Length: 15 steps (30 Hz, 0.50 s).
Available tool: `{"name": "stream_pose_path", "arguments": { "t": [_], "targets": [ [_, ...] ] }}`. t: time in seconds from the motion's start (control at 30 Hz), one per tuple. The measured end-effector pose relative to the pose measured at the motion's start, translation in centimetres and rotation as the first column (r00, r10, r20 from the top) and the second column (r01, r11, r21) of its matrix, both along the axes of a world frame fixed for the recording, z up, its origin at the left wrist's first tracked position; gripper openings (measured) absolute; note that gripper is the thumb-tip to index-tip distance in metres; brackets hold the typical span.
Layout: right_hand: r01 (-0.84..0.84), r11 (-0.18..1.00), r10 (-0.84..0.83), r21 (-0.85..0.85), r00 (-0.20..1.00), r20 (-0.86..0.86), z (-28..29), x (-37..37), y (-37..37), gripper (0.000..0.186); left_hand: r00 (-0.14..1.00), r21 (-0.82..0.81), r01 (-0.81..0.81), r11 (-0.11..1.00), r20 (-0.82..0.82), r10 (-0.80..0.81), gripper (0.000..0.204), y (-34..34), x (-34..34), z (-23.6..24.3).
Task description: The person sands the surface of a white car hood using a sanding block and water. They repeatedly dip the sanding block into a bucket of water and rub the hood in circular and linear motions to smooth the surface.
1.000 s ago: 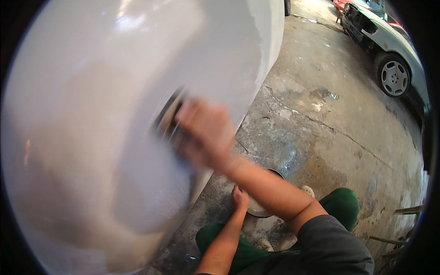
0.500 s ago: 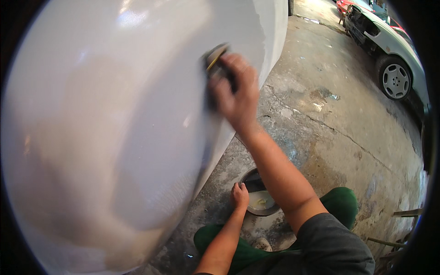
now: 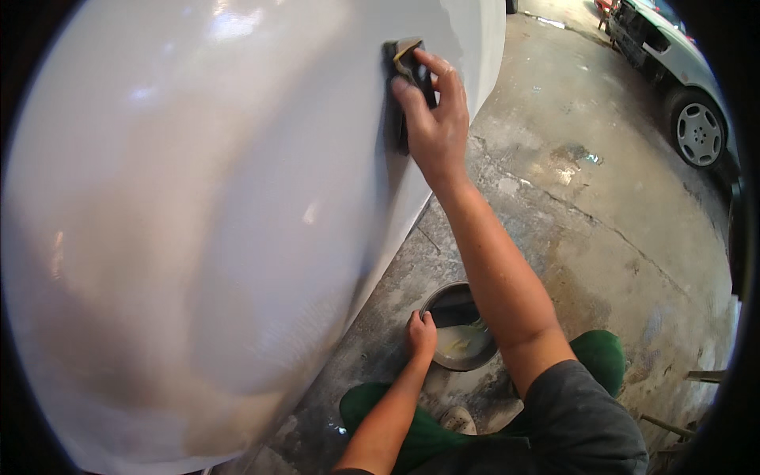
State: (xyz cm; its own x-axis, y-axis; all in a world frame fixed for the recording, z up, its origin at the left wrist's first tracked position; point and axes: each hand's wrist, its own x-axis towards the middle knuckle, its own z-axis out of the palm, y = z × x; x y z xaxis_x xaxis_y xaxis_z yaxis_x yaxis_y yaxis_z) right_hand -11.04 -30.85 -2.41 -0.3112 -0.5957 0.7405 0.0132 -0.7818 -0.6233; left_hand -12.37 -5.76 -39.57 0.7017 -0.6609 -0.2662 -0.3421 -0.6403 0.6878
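My right hand (image 3: 438,115) grips a dark block (image 3: 395,111) with a tan, yellow-edged sheet at its top, held against a glossy white car body panel (image 3: 166,237) near the panel's upper right edge. The panel fills the left side of the view. Below, my left hand (image 3: 421,336) has its fingers closed on the rim of a round dark pan (image 3: 463,356) holding cloudy pale liquid and a dark flat piece. My right forearm passes beside the pan.
Stained, cracked concrete floor (image 3: 586,237) runs along the panel's right. A pale car (image 3: 661,47) with front parts off and a silver-rimmed wheel stands at upper right, red bodywork behind it. Thin bars (image 3: 701,376) show at lower right. My green-clad knees (image 3: 598,356) flank the pan.
My right hand and the block have moved up the panel and to the right, from its middle to near its top edge. My left hand stays at the pan.
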Motion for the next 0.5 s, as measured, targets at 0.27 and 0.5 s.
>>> {"name": "stream_pose_path", "arguments": {
  "t": [0.27, 0.5],
  "targets": [
    [-0.251, 0.827, 0.149, -0.503, 0.961, -0.234, -4.2, 3.5, 16.5, 0.036, 0.913, 0.132, 0.305, 0.943, 0.242, -0.330, 0.061, 1.9, 1.1, -2.7],
    [0.030, 0.999, -0.032, 0.025, 0.997, 0.077, -4.2, 0.5, 0.7, 0.037, 0.963, -0.007, 0.214, 0.977, -0.165, -0.212, 0.039, 3.8, 0.0, -3.2]
  ]
}}
